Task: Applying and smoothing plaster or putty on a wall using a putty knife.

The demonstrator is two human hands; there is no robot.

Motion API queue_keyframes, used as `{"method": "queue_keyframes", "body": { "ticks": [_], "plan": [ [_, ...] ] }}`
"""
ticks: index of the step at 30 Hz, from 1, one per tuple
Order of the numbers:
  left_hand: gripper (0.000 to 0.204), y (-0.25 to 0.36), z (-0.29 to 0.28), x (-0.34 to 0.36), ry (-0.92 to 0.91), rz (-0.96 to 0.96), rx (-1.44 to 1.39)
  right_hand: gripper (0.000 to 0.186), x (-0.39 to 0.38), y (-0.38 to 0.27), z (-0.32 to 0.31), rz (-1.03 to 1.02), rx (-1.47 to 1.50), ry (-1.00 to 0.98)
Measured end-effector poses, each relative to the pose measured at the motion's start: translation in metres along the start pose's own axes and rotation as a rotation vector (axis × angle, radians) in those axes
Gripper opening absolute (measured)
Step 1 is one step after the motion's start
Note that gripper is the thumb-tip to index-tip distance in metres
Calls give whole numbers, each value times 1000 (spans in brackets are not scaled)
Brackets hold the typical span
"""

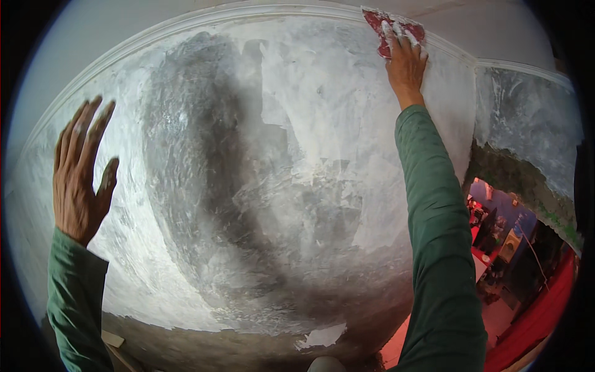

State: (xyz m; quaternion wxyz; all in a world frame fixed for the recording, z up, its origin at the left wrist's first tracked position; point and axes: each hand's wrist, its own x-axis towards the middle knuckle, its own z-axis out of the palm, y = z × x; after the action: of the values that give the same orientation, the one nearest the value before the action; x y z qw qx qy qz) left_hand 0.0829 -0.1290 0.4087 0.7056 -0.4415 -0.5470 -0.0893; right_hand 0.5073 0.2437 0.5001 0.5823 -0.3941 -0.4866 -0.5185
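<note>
The right hand (406,67), slightly spread, holds a red scraper (376,26) beneath its fingers; the left hand (79,186) is splayed, empty.

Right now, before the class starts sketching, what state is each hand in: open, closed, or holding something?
Left hand: open, nothing seen in it.
Right hand: holding a red tool smeared with white.

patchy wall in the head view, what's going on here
A person in green sleeves has both hands raised before a wall patched in white and grey. The right hand holds a flat red piece, smeared with white, up by the white moulding along the wall's top. The left hand is open and holds nothing; whether it touches the wall is hard to tell. Lower down, the wall turns brown.
</note>
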Motion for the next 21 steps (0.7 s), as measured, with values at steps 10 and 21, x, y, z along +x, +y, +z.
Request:
{"method": "queue_keyframes", "body": {
  "ticks": [10,21],
  "plan": [
    [62,-29,-33,-75,-275,-63,37,69,4,1,23,-28,-46,18],
    [62,-12,-52,-89,-301,-107,-121,68,-7,3,-20,-130,78,-77]
  ]
}}
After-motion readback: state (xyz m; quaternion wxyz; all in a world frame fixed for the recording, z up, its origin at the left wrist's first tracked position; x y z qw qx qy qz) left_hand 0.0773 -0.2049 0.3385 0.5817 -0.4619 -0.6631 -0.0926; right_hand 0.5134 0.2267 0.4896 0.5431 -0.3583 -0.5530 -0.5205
